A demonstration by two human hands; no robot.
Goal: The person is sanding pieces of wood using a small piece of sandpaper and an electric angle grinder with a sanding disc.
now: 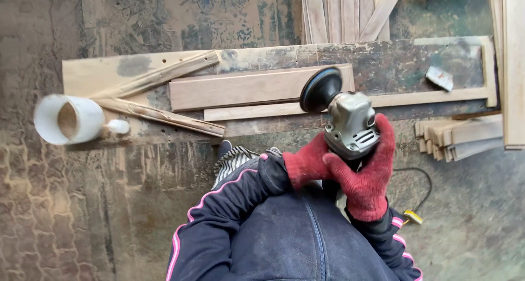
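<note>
I see a grey angle grinder (350, 125) with a round black sanding disc, held tilted above the near edge of the desk (383, 68). My right hand (367, 174), in a red glove, is wrapped around its body; my left hand (304, 163), also gloved, clasps it from the side. A pale wooden board (240, 88) lies just beneath the disc.

Red knit gloves cover the left grip (303, 163) and right grip (366, 177) (navy pink-piped sleeves).
</note>
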